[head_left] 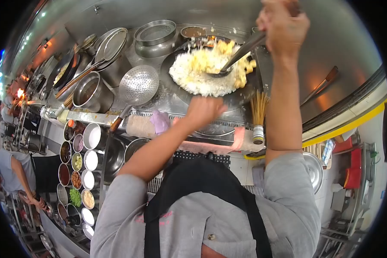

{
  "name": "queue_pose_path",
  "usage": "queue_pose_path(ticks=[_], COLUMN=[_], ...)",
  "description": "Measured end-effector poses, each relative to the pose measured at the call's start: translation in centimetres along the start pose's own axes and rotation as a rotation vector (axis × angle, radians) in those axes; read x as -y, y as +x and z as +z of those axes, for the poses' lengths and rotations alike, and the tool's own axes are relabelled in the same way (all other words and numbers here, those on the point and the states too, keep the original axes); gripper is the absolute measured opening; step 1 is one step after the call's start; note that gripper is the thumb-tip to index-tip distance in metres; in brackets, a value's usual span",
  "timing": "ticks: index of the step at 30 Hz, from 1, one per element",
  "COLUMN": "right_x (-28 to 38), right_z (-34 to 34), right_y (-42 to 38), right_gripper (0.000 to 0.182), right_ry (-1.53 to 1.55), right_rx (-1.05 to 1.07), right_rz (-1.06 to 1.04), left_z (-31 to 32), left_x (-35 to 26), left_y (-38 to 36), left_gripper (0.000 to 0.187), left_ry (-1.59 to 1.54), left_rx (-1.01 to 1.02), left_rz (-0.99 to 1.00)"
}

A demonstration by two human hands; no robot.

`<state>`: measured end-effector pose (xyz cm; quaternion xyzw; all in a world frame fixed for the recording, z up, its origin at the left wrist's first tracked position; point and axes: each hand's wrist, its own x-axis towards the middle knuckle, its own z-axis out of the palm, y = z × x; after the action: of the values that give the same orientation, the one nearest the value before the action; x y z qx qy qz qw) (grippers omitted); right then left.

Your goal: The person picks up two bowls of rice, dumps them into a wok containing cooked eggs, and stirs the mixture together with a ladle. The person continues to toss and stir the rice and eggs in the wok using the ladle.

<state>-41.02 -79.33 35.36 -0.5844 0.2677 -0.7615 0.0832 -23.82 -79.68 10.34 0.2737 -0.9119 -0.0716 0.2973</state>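
Right hand (284,28): gripping the ladle (247,46) by its handle, its bowl sitting in the rice.
Left hand (204,112): curling its fingers at the near edge of the wok (174,88); whether it is gripping anything, I cannot tell.
Rice (189,79): lying in the wok, beyond the left hand, with yellow pieces (222,49) mixing in and loose grains flying above.
Skimmer (138,85): lying on the worktop (161,104), left of the left hand.
Purple cloth (160,121): lying just left of that hand.
Brush (259,112): standing to its right.
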Motion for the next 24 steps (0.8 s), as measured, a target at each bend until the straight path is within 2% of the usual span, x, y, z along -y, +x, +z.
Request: queue_pose_path(ticks=[2,5,7,10,12,15,19,21,24], right_x=[-6.0,-7.9,-6.7,-1.8,-0.7,-7.8,-6.7,-2.1,-1.7], right_z=[1.7,1.3,0.1,0.2,0.9,2.4,0.0,0.0,1.2], right_y=[-4.0,-3.1,-1.9,0.1,-0.2,-4.2,-1.7,0.0,-0.3], right_gripper=[0.024,0.025,0.026,0.027,0.027,0.027,0.026,0.027,0.026], right_ry=[-0.041,-0.078,-0.036,0.050,0.018,-0.095,-0.032,0.098,0.008], right_rx=[0.021,0.009,-0.030,-0.065,-0.063,-0.033,-0.049,-0.044,-0.077], right_rz=[0.082,0.095,0.063,0.006,0.001,0.140,0.070,0.069,0.031], left_z=[0.7,3.6,2.8,0.1,-0.7,2.0,2.5,0.8,-1.0], left_x=[0.8,0.6,-1.2,-1.5,0.7,2.1,-1.1,-1.3,0.2], left_y=[0.7,-2.3,-6.6,-5.2,0.1,-0.3,-6.6,-5.4,0.1], left_gripper=[0.037,0.037,0.038,0.039,0.039,0.039,0.039,0.038,0.037], left_ry=[0.018,0.014,-0.047,-0.039,-0.025,-0.006,-0.062,-0.046,-0.020], left_rx=[0.030,0.058,0.058,0.049,0.035,0.055,0.038,0.050,0.066], left_rz=[-0.077,-0.107,-0.068,0.025,-0.010,-0.078,-0.062,-0.002,-0.037])
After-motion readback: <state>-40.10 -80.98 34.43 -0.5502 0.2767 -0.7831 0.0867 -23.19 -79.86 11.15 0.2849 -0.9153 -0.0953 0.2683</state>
